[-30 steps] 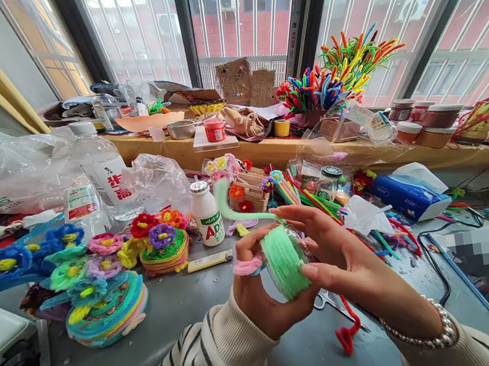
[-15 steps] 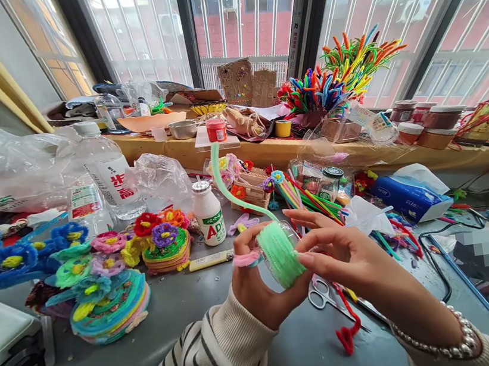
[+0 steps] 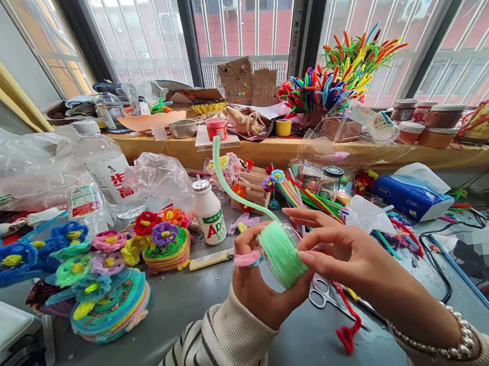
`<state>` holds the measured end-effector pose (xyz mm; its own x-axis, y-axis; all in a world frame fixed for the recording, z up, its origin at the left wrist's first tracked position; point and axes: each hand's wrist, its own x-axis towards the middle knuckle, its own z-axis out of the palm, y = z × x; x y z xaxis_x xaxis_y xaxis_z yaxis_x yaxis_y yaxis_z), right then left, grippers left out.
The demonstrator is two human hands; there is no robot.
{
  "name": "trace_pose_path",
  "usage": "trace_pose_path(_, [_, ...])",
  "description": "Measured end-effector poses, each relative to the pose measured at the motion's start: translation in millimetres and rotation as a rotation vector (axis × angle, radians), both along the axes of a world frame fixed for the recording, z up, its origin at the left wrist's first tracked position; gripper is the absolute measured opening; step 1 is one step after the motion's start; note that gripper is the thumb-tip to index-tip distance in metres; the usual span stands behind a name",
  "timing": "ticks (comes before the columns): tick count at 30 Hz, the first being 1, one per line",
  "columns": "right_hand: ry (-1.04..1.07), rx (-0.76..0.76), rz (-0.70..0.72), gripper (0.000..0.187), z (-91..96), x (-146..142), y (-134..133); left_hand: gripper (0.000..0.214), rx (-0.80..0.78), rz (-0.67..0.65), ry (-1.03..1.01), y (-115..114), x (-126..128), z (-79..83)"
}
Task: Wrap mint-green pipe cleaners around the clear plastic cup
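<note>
My left hand (image 3: 258,286) is closed round a small clear jar (image 3: 295,242) wrapped in a coil of mint-green pipe cleaner (image 3: 281,253). A pink pipe-cleaner loop (image 3: 246,259) sits by its fingers. The coil's free green tail (image 3: 226,182) rises up and to the left. My right hand (image 3: 348,253) touches the coil's right side, fingertips pressing the green wrap, the other fingers spread. Both hands hover above the grey table (image 3: 189,310).
Stacked pipe-cleaner flower coasters (image 3: 107,300) lie left. A white AD bottle (image 3: 209,213), a lighter (image 3: 209,260), a water bottle (image 3: 107,168), scissors (image 3: 325,295), a red pipe cleaner (image 3: 347,325), a blue tissue pack (image 3: 408,197) and bundled pipe cleaners (image 3: 330,81) surround the hands.
The green tail swung from leaning low and left to standing up taller. The hands with the jar shifted slightly up and back; my right fingers closed nearer on the coil.
</note>
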<state>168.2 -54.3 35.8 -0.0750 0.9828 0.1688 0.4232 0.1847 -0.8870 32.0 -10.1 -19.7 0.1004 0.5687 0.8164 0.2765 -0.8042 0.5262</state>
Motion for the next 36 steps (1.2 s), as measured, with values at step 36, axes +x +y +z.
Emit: trace_pose_path(36, [0.045,0.007,-0.028,0.014,0.8,-4.6,-2.7,0.056,0.000,0.028,0.012,-0.1,-2.3,0.5])
